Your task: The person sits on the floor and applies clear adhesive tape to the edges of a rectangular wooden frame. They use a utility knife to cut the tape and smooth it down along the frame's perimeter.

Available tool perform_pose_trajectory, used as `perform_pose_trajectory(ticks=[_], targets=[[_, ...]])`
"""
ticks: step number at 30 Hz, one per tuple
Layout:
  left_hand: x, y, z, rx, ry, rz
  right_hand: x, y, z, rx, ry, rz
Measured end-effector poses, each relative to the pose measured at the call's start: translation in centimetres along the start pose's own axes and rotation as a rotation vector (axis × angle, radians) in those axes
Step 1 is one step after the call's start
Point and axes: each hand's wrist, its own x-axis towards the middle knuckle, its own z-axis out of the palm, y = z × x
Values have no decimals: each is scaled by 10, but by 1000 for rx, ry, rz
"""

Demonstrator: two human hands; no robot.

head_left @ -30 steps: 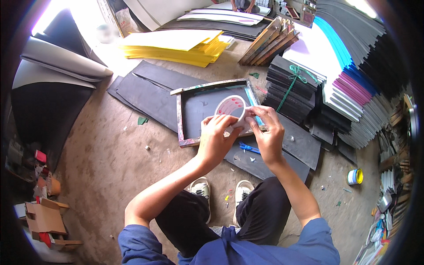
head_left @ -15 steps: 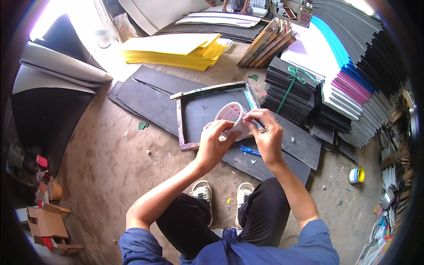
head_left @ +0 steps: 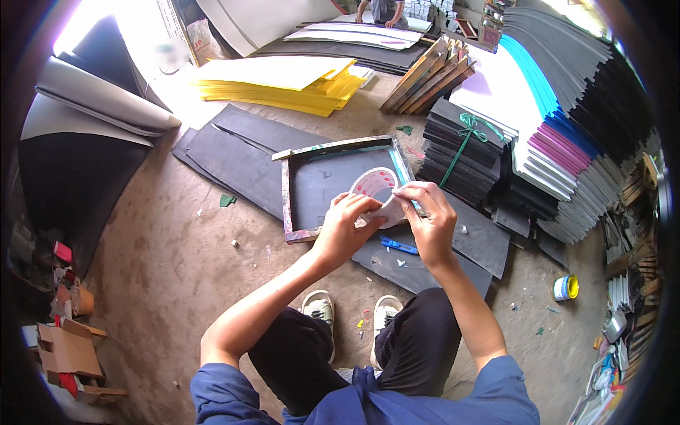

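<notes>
A wide roll of tape [head_left: 374,181], its inner core pale with reddish marks, is held up in front of me, tilted. My left hand [head_left: 345,222] grips its near left side, thumb along the outer face. My right hand [head_left: 430,214] pinches at the roll's right edge with thumb and fingertips; whether a loose tape end is between them is too small to tell. Beneath the roll lies a paint-stained rectangular frame [head_left: 286,193] on dark sheets [head_left: 244,166]. A blue utility knife [head_left: 399,245] rests on a dark sheet near my right wrist.
Yellow sheets [head_left: 283,95] are stacked ahead. Several wooden frames [head_left: 428,74] lean beside a dark stack [head_left: 460,152] tied with green string. Tall sheet piles [head_left: 559,145] rise at right, near a yellow tin [head_left: 566,287]. A cardboard box [head_left: 73,348] sits lower left. Another person's hands [head_left: 389,23] show far ahead.
The roll has turned slightly in my hands, and both hands still hold it. The view has shifted a little. The far person's hands and body show more fully.
</notes>
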Motion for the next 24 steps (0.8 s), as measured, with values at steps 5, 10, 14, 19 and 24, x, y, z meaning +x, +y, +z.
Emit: perform_pose_trajectory(ticks=[5,10,14,19,24], targets=[[1,4,1,-78,-7,-33,-1,2,-2,-56,8,-74],[-1,8,5,-400,-5,-287,2,0,-1,-112,-4,-151],[1,-8,-3,-836,-92,-409,-5,9,3,330,25,352],[-3,-10,-8,-1086,-206,-426,2,8,-4,576,-175,372],[5,-3,-13,-483,-222,-331,-4,10,-10,509,-474,488]])
